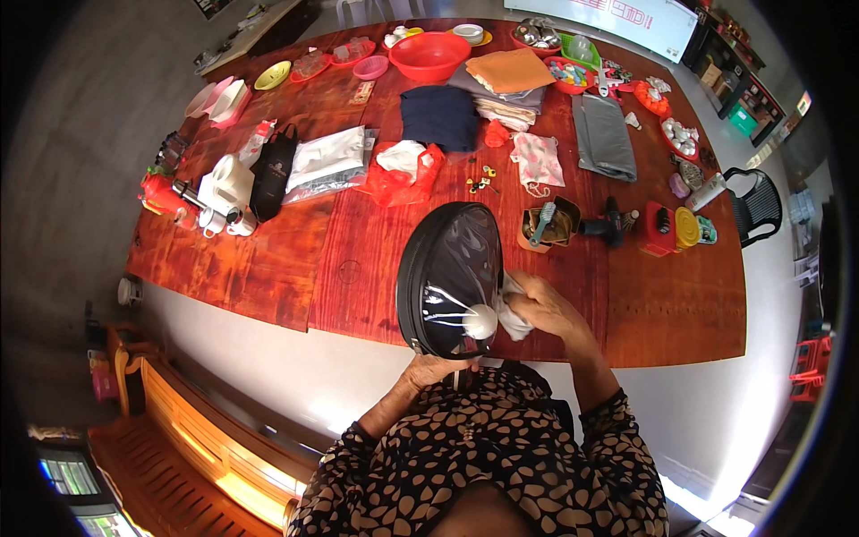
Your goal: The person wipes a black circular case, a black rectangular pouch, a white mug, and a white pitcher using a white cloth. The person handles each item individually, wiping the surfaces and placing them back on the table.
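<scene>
At the table's near edge I hold up a black oval zippered case (452, 259) with a clear, shiny plastic front. A round white shape (480, 321) shows at its lower right; whether it is a reflection or a thing inside, I cannot tell. My left hand (437, 369) is closed round the lower end of the case. My right hand (546, 306) grips a crumpled white cloth (514, 315) against the case's right side. The fingertips of my right hand are partly hidden by the cloth.
On the wooden table (358, 295), an octagonal box (562, 224) with a brush stands beyond my right hand, beside a dark tool (613, 224). A red bag (407, 172), folded dark cloth (438, 116) and red basin (429, 55) lie farther back. A wooden bench (192, 421) stands at left.
</scene>
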`<action>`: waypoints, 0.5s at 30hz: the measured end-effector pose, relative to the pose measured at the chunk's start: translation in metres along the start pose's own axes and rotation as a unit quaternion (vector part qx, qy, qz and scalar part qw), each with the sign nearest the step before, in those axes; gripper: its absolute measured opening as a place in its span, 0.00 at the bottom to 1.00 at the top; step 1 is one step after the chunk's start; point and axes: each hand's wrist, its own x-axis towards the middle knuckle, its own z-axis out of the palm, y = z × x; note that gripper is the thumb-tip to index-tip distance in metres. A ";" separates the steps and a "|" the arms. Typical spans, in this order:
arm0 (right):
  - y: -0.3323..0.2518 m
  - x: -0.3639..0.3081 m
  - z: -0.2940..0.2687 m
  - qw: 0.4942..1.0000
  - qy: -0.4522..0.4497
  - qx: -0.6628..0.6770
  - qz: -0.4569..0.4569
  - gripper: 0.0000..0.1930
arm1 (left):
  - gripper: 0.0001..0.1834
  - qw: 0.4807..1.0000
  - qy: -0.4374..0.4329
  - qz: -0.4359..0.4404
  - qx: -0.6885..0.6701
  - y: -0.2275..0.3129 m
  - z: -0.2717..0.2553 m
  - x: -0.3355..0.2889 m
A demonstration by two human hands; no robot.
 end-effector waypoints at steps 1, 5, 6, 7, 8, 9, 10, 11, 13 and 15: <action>0.003 -0.004 -0.003 0.999 0.029 0.013 -0.026 0.10 | 0.09 1.000 0.008 -0.013 -0.021 0.011 0.001 -0.002; -0.021 -0.002 -0.018 0.974 0.201 0.095 -0.034 0.16 | 0.10 0.999 0.025 -0.030 0.027 0.010 0.002 -0.001; -0.024 0.010 -0.018 0.956 0.269 0.087 -0.078 0.17 | 0.12 0.999 0.017 -0.031 0.012 0.019 0.006 -0.001; -0.026 0.020 -0.016 0.931 0.334 0.077 -0.121 0.18 | 0.13 0.999 0.010 -0.035 0.031 0.019 0.009 0.000; -0.039 0.027 -0.012 0.944 0.308 0.091 -0.069 0.19 | 0.13 0.998 0.005 -0.037 0.049 0.018 0.011 0.002; -0.048 0.030 -0.009 0.954 0.280 0.105 -0.018 0.21 | 0.14 0.997 0.001 -0.039 0.067 0.017 0.013 0.003; -0.029 0.035 -0.007 0.967 0.241 0.059 -0.061 0.23 | 0.11 0.998 -0.011 -0.029 0.059 0.015 0.014 0.004; -0.031 0.035 -0.002 0.962 0.249 -0.036 -0.109 0.28 | 0.10 0.999 -0.001 -0.033 0.012 0.013 0.013 0.003; -0.041 0.025 0.001 0.972 0.185 0.038 -0.139 0.31 | 0.10 0.995 0.019 -0.041 -0.084 0.011 0.010 -0.001; -0.039 0.026 0.008 0.961 0.190 -0.015 -0.202 0.34 | 0.13 0.984 0.029 -0.050 -0.169 0.013 0.009 -0.002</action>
